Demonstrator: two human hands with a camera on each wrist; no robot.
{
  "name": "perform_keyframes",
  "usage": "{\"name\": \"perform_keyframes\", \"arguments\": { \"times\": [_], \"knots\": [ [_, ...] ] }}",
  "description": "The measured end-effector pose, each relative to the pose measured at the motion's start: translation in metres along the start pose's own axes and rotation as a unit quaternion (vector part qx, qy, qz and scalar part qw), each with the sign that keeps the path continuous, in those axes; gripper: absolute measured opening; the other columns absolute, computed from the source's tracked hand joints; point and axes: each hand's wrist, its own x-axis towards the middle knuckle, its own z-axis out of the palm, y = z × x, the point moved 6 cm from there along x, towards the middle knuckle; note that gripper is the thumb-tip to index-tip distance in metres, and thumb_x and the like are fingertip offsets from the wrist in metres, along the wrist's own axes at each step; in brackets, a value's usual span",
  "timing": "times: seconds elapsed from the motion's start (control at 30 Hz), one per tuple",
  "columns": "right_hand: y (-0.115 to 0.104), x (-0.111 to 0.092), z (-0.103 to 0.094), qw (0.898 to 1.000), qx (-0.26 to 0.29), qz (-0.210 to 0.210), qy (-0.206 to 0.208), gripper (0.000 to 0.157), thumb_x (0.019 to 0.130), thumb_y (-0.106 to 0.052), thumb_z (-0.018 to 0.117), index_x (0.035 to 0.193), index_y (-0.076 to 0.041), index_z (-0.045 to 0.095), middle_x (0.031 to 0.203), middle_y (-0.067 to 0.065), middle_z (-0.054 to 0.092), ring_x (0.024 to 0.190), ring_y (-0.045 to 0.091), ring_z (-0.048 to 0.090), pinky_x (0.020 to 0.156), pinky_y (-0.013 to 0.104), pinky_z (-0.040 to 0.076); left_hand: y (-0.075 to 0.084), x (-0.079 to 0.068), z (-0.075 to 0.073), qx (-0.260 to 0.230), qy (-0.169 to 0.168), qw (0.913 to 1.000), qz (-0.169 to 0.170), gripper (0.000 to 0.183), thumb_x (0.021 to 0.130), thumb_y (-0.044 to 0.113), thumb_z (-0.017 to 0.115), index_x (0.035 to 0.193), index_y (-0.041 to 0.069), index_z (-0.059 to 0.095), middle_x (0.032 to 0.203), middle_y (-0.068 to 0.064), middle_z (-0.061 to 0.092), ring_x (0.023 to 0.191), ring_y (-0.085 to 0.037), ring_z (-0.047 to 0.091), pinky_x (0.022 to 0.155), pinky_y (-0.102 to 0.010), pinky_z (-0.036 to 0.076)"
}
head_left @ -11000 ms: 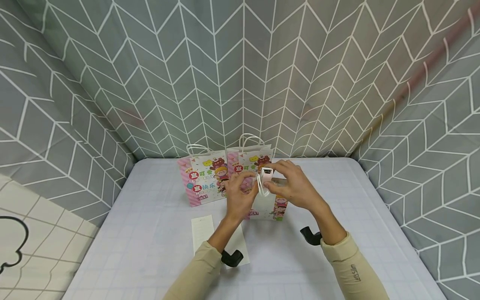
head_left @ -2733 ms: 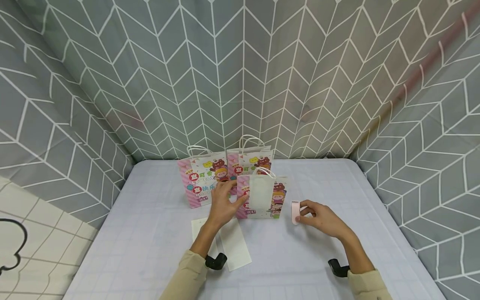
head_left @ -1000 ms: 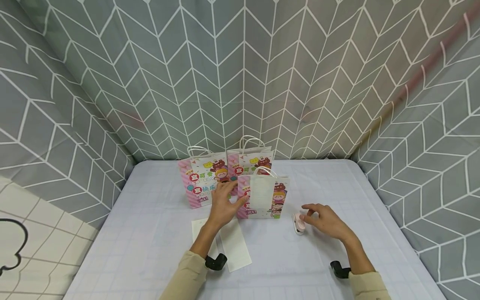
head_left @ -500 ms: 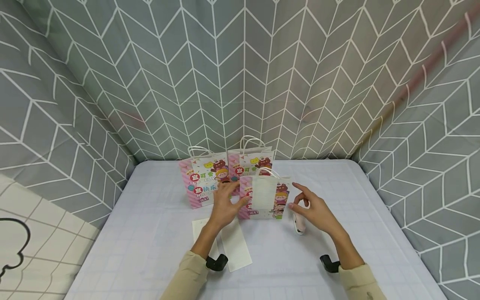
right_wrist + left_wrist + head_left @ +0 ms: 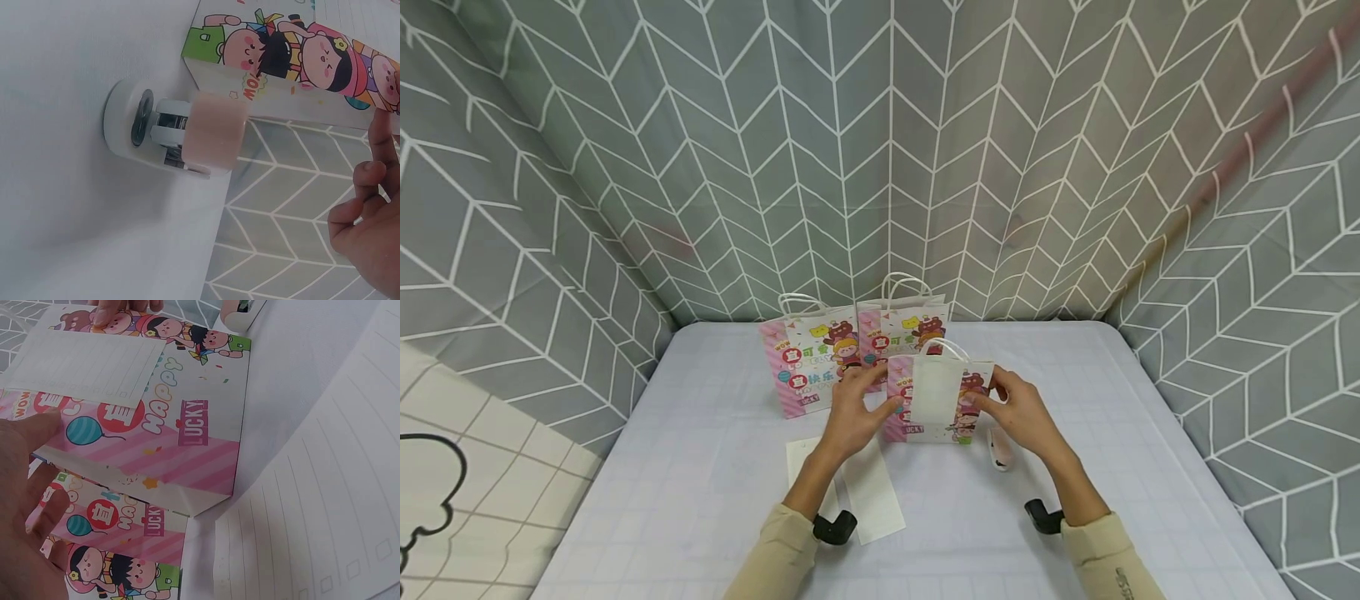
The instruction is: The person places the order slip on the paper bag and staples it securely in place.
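"Where is the front paper bag (image 5: 940, 432) to be found?"

"It is seen just right of centre in the head frame, held upright, with a lined white card (image 5: 935, 390) set against its printed face."

"How is it held?"

"Its left edge is pinched by the left hand (image 5: 853, 412), the thumb laid on the front and the fingers tucked behind. Its right edge is gripped in like manner by the right hand (image 5: 1026, 412)."

"And what is placed nearby?"

"A pink and white stapler (image 5: 1000, 447) is left on the desk (image 5: 700, 467), near the bag's lower right corner. Two lined sheets (image 5: 874, 496) are laid at lower centre, partly covered by the left forearm."

"Farther back?"

"Two similar bags (image 5: 805, 375) are stood left of and behind the front one, the right-hand one partly hidden by it. The upper frame is filled by a grey curtain (image 5: 850, 167) patterned with white lines."
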Motion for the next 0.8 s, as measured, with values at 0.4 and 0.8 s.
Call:
{"name": "perform_keyframes", "arguments": {
  "times": [0.4, 0.8],
  "knots": [
    [0.013, 0.003, -0.010, 1.000, -0.019, 0.014, 0.015, 0.029, 0.094, -0.033, 0.071, 0.107, -0.010, 0.060, 0.084, 0.006, 0.047, 0.078, 0.022, 0.040, 0.066, 0.037, 0.032, -0.005, -0.003, -0.008, -0.003, -0.001, 0.9998, 0.018, 0.056, 0.089, 0.026, 0.078, 0.141, 0.022, 0.059, 0.133, 0.008, 0.065, 0.129, -0.024, 0.049, 0.107, -0.063, 0.024],
    [0.027, 0.002, -0.028, 0.998, -0.030, 0.032, 0.037, 0.032, 0.096, -0.037, 0.068, 0.105, -0.008, 0.057, 0.079, 0.008, 0.043, 0.073, 0.023, 0.038, 0.060, 0.035, 0.031, -0.019, -0.009, -0.017, 0.000, -0.009, 0.9999, -0.009, 0.055, 0.089, 0.026, 0.078, 0.140, 0.018, 0.060, 0.138, 0.007, 0.062, 0.121, -0.026, 0.053, 0.102, -0.052, 0.033]
  ]
}}
